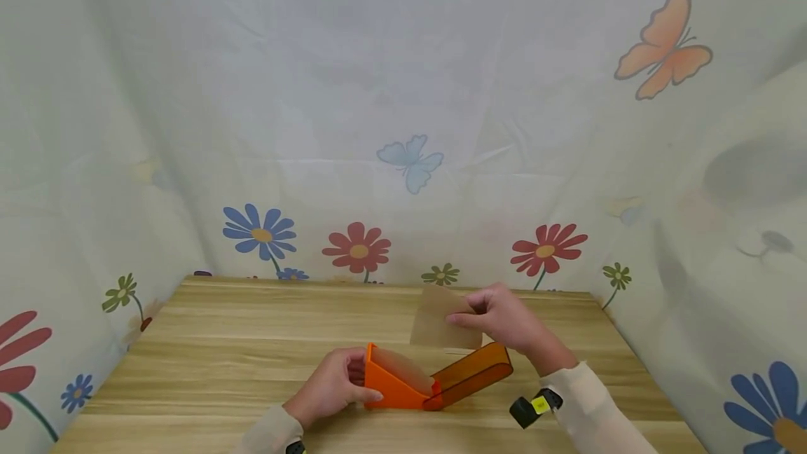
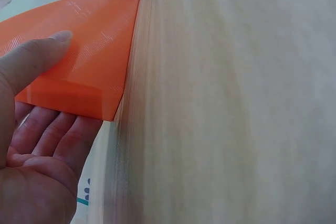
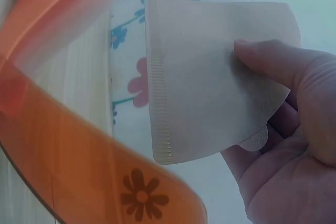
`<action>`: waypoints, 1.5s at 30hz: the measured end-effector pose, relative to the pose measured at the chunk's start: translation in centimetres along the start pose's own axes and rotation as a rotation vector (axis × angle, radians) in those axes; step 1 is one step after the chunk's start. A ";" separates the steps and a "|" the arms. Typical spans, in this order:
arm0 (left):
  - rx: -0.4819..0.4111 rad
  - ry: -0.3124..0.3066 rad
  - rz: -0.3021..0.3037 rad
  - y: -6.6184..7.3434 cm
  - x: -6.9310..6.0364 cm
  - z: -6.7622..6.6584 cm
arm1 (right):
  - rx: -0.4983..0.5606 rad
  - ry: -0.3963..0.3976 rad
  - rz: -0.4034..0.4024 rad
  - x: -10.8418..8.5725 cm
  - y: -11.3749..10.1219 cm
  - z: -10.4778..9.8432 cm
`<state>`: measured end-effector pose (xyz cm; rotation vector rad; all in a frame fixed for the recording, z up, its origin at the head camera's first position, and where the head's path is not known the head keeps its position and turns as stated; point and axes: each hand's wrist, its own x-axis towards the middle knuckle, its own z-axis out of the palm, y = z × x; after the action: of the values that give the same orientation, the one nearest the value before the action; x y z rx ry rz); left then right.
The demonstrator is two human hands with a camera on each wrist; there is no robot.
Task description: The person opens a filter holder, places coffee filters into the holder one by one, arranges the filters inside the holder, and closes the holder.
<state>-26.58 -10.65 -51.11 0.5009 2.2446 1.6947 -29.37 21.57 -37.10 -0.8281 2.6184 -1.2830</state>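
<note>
An orange plastic filter holder [image 1: 392,391] stands on the table with its see-through amber lid [image 1: 474,374] swung out to the right. Tan paper [image 1: 403,368] shows inside it. My left hand [image 1: 335,380] grips the holder at its left end, the thumb lying on the near side wall and the fingers around the end in the left wrist view. Above the lid, my right hand [image 1: 504,317] pinches a tan paper coffee filter [image 3: 205,77] between thumb and fingers. That filter has a crimped seam along one edge and is held clear of the holder.
The wood-grain table [image 1: 252,328] runs back to a pale curtain [image 1: 302,125] printed with flowers and butterflies, which also closes in both sides. A black strapped device [image 1: 532,408] with a yellow label sits at my right wrist.
</note>
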 end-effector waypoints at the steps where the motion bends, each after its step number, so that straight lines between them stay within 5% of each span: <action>1: 0.001 0.001 -0.001 0.0 0.0 0.0 | 0.002 0.002 0.004 0.0 -0.2 0.2; 32: -0.015 0.004 -0.018 -0.1 0.2 0.0 | -0.030 0.019 0.020 0.8 -0.3 2.5; 45: -0.002 0.005 -0.018 -0.2 0.2 -0.1 | -0.020 -0.046 0.037 1.2 -0.8 3.0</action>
<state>-26.83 -10.69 -51.27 0.4745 2.2442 1.6908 -29.07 18.48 -38.23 -0.7990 2.6021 -1.2161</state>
